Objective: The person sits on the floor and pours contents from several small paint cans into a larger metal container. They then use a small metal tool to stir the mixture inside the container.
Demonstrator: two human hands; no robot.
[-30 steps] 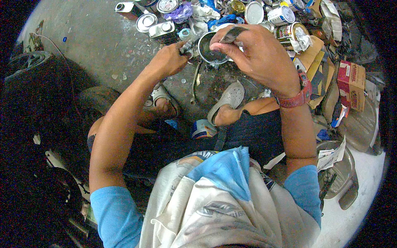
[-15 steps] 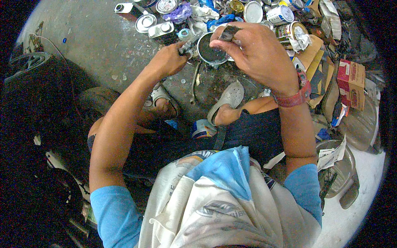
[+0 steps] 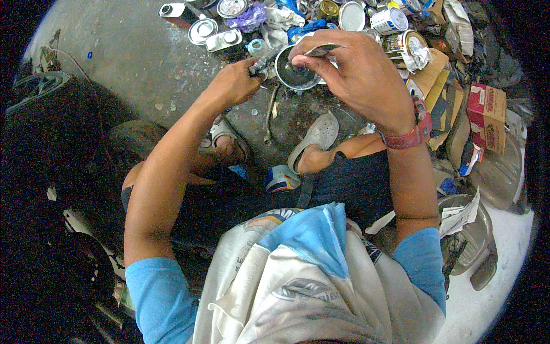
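My left hand (image 3: 232, 84) is closed round a grey, metal-looking object (image 3: 257, 67), mostly hidden by the fingers. Just right of it is a round, open, clear-looking cup (image 3: 297, 75) with a pale rim; whether the two are joined I cannot tell. Over the cup's right side, my right hand (image 3: 358, 71) pinches with thumb and forefinger. A thin dark flat piece (image 3: 322, 50) shows in its grip, seen nearly edge-on. Fingers hide its lower end and part of the cup.
Paint cans (image 3: 388, 21), metal bottles (image 3: 223, 40) and crumpled plastic (image 3: 246, 18) crowd the floor beyond my hands. Between my feet lies a short hose-like piece (image 3: 270, 116). Flattened cardboard (image 3: 433, 77) and a red-and-brown box (image 3: 487, 117) stand at right; a wheel (image 3: 40, 92) is at left.
The dark flat piece in my right hand has turned from broad to nearly edge-on. The cup's inside shows lighter and has shifted slightly. Both arms stay nearly where they were.
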